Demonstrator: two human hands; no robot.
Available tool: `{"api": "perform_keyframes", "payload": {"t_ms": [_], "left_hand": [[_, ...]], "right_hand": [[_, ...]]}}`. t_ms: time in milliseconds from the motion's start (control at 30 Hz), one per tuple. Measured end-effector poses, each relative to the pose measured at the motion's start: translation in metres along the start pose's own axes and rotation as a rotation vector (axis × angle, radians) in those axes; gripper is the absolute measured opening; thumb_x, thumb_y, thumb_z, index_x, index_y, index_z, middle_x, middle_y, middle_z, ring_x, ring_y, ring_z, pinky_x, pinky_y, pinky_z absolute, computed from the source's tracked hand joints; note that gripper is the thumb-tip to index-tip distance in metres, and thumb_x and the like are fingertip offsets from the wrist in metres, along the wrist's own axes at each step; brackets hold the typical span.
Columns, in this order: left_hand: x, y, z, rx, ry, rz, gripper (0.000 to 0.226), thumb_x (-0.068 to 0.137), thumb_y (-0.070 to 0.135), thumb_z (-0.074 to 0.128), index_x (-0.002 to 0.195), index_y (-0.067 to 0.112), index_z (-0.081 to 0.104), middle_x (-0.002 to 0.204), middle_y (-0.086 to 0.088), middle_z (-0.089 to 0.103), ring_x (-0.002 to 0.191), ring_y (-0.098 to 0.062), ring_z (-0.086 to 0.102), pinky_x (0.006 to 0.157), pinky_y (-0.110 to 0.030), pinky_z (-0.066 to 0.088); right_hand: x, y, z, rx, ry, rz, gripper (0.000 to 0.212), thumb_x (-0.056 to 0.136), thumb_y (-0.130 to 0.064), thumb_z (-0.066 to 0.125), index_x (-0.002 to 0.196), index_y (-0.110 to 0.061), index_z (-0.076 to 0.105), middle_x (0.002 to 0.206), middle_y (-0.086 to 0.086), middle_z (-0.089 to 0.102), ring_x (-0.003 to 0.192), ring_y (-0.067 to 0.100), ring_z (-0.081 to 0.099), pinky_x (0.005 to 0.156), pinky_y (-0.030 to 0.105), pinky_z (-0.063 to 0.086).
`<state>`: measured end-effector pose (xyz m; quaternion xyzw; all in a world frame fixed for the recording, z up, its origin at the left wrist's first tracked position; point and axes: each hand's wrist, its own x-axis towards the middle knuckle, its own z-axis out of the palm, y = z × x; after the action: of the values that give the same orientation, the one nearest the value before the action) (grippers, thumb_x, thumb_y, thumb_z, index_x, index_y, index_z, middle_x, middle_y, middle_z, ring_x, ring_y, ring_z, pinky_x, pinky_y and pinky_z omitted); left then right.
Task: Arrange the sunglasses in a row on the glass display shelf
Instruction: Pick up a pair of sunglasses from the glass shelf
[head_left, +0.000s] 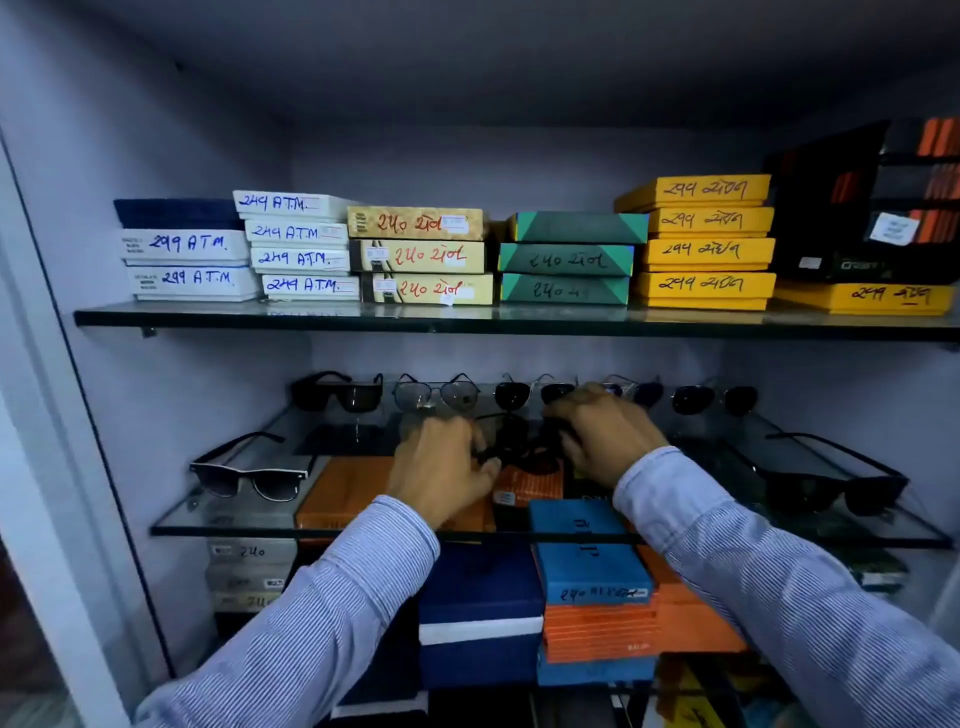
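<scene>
Nearest, two striped sleeves (332, 597) reach over the glass shelf (228, 519), where one pair of sunglasses (249, 475) lies near left and another pair (836, 486) near right. Further in, at the middle, the left hand (439, 467) and the right hand (605, 434) both close their fingers on a dark pair (514, 441), just above the glass. At the far edge five more pairs (436, 394) stand in a row against the back wall.
</scene>
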<state>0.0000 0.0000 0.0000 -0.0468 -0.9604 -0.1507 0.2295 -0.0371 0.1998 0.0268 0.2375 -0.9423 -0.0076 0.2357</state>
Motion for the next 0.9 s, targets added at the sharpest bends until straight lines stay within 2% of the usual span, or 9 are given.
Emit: {"api": "perform_keyframes", "payload": {"t_ms": [133, 233, 333, 533, 633, 700, 800, 900], "left_hand": [[0.009, 0.001, 0.009, -0.088, -0.056, -0.129, 0.039, 0.083, 0.056, 0.066, 0.091, 0.019, 0.072, 0.089, -0.004, 0.071, 0.083, -0.021, 0.069, 0.075, -0.039, 0.06], [0.017, 0.005, 0.017, -0.103, -0.012, -0.144, 0.041, 0.085, 0.052, 0.066, 0.08, 0.012, 0.07, 0.079, -0.008, 0.069, 0.076, -0.027, 0.069, 0.071, -0.04, 0.061], [0.022, 0.009, 0.023, -0.137, -0.007, -0.162, 0.035, 0.087, 0.046, 0.068, 0.086, 0.011, 0.071, 0.083, -0.008, 0.069, 0.076, -0.024, 0.069, 0.069, -0.039, 0.061], [0.028, 0.0, 0.027, -0.179, 0.024, -0.122, 0.023, 0.089, 0.03, 0.071, 0.093, 0.007, 0.073, 0.095, -0.013, 0.073, 0.086, -0.026, 0.071, 0.08, -0.042, 0.061], [0.024, -0.009, 0.011, -0.199, 0.048, -0.121, 0.019, 0.09, 0.025, 0.071, 0.093, 0.007, 0.078, 0.094, -0.012, 0.077, 0.085, -0.023, 0.073, 0.082, -0.04, 0.061], [0.021, -0.019, -0.004, -0.205, 0.078, -0.115, 0.018, 0.091, 0.024, 0.071, 0.098, 0.009, 0.079, 0.095, -0.01, 0.078, 0.083, -0.018, 0.071, 0.079, -0.032, 0.059], [0.014, -0.032, -0.033, -0.199, 0.142, -0.108, 0.021, 0.088, 0.028, 0.074, 0.101, 0.012, 0.08, 0.095, -0.004, 0.078, 0.079, -0.008, 0.063, 0.073, -0.02, 0.048], [0.006, -0.046, -0.062, -0.192, 0.177, -0.138, 0.019, 0.086, 0.03, 0.076, 0.095, 0.014, 0.081, 0.086, -0.003, 0.078, 0.068, -0.007, 0.065, 0.068, -0.02, 0.049]], "right_hand": [[0.014, -0.013, 0.003, 0.055, -0.136, 0.049, 0.045, 0.092, -0.021, 0.052, 0.138, -0.019, 0.057, 0.136, 0.012, 0.063, 0.128, 0.033, 0.053, 0.098, 0.044, 0.051], [0.03, -0.019, 0.008, 0.066, -0.135, 0.075, 0.045, 0.092, -0.024, 0.049, 0.134, -0.016, 0.058, 0.134, 0.016, 0.064, 0.125, 0.036, 0.055, 0.098, 0.047, 0.052], [0.044, -0.029, 0.007, 0.054, -0.172, 0.105, 0.045, 0.091, -0.02, 0.049, 0.135, -0.015, 0.058, 0.128, 0.021, 0.063, 0.12, 0.04, 0.057, 0.097, 0.045, 0.051], [0.057, -0.031, 0.012, 0.1, -0.178, 0.168, 0.044, 0.091, -0.019, 0.058, 0.135, -0.018, 0.059, 0.129, 0.02, 0.061, 0.117, 0.04, 0.062, 0.096, 0.045, 0.052], [0.058, -0.026, 0.013, 0.298, -0.113, 0.219, 0.035, 0.087, -0.018, 0.066, 0.121, -0.025, 0.071, 0.124, 0.014, 0.069, 0.108, 0.035, 0.068, 0.096, 0.042, 0.056], [0.058, -0.028, 0.011, 0.398, -0.046, 0.223, 0.025, 0.085, -0.022, 0.07, 0.109, -0.023, 0.077, 0.117, 0.01, 0.074, 0.103, 0.031, 0.071, 0.097, 0.042, 0.057], [0.056, -0.037, 0.005, 0.493, 0.033, 0.197, 0.016, 0.085, -0.025, 0.07, 0.097, -0.019, 0.079, 0.101, 0.007, 0.079, 0.092, 0.025, 0.073, 0.091, 0.04, 0.059], [0.059, -0.049, 0.0, 0.587, 0.041, 0.191, 0.008, 0.084, -0.02, 0.072, 0.089, -0.016, 0.078, 0.092, 0.006, 0.078, 0.087, 0.021, 0.072, 0.089, 0.038, 0.06]]}}
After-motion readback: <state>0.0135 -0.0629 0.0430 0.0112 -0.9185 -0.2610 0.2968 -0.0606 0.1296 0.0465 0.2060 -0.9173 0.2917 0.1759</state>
